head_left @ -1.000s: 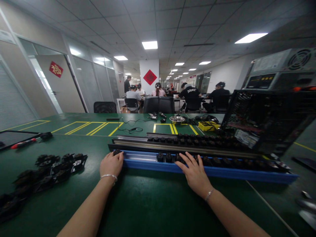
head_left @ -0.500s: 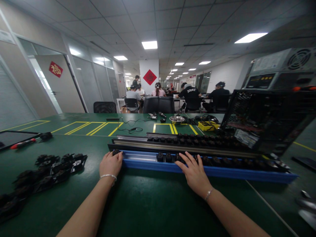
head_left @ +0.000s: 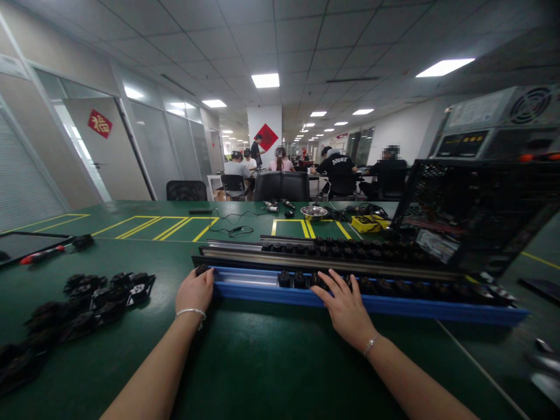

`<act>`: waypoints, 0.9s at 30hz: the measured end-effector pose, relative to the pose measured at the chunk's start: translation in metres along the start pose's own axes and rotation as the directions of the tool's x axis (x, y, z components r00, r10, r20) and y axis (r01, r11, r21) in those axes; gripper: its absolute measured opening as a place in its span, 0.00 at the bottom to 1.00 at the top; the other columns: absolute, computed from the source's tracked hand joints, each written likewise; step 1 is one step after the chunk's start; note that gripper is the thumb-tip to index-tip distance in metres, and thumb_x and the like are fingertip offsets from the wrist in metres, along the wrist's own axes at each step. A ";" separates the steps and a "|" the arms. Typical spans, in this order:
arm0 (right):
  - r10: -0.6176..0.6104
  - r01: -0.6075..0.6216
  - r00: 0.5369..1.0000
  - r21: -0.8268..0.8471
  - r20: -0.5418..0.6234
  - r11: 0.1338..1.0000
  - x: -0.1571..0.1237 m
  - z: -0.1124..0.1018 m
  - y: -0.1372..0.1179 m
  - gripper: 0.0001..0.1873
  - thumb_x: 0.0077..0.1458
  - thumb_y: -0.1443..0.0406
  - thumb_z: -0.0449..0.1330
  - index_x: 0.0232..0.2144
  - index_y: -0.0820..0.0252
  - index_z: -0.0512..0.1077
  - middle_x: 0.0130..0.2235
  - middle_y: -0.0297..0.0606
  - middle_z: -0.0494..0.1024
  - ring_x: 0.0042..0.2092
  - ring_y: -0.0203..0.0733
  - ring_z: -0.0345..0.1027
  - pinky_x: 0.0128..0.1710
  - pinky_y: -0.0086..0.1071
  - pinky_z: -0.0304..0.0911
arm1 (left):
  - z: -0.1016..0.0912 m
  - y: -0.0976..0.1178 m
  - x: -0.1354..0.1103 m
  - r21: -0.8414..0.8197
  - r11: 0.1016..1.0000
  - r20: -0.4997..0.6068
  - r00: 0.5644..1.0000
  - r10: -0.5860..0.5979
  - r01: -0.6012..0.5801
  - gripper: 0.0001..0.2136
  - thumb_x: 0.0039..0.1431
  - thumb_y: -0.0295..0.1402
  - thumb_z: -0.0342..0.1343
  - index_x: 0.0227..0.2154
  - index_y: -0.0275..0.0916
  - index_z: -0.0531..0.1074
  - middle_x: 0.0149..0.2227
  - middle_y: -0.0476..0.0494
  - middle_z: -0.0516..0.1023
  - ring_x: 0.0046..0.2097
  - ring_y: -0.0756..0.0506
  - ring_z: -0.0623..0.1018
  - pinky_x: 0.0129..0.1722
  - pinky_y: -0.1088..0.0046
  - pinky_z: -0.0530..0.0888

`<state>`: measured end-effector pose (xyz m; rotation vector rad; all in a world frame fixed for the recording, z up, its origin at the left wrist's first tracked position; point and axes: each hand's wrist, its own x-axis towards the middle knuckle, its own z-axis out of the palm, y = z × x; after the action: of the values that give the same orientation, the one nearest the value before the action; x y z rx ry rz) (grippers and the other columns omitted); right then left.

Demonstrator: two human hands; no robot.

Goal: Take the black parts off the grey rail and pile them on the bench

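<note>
A long blue rail (head_left: 266, 294) with a silver channel lies across the green table before me. Small black blocks (head_left: 298, 279) sit in a row along its channel, from the middle to the right end. At the rail's left end, my left hand (head_left: 195, 290) is closed on a single black block (head_left: 201, 270), mostly hidden by the fingers. My right hand (head_left: 345, 306) lies over the row with fingers spread, its fingertips touching the blocks near the middle. The channel between that left block and the row is bare.
Behind the blue rail lie black rails (head_left: 245, 252) with more black blocks. Loose black parts (head_left: 105, 300) are clustered at left, near a red-handled tool (head_left: 41, 255). A computer case (head_left: 472, 210) stands at right. A metal bowl (head_left: 314, 212) and a yellow tray (head_left: 370, 223) sit farther back.
My left hand has shifted very slightly left with the block. My right hand has stayed in place. A standing person in the background has moved to the right.
</note>
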<state>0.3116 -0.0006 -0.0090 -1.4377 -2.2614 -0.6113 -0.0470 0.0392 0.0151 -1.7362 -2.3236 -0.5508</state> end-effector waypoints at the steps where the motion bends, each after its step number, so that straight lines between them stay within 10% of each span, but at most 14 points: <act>1: 0.000 0.000 1.000 -0.003 0.001 1.000 0.000 0.000 0.000 0.25 0.49 0.72 0.52 0.49 0.44 0.65 0.59 0.34 0.58 0.62 0.46 0.40 0.57 0.55 0.31 | 0.000 0.000 0.000 -0.008 1.000 0.001 1.000 -0.007 0.007 0.22 0.60 0.41 0.34 0.43 0.45 0.73 0.43 0.40 0.73 0.41 0.43 0.73 0.41 0.69 0.68; 27: 0.008 -0.008 1.000 0.007 0.012 1.000 0.000 0.001 0.001 0.26 0.49 0.72 0.52 0.49 0.42 0.65 0.59 0.33 0.58 0.62 0.47 0.40 0.57 0.56 0.31 | 0.005 -0.016 0.009 0.002 1.000 0.016 1.000 -0.017 0.016 0.21 0.60 0.37 0.34 0.47 0.44 0.71 0.46 0.39 0.71 0.43 0.44 0.73 0.45 0.69 0.67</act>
<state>0.3124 0.0003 -0.0095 -1.4508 -2.2638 -0.5934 -0.0642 0.0448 0.0111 -1.7284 -2.3506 -0.5392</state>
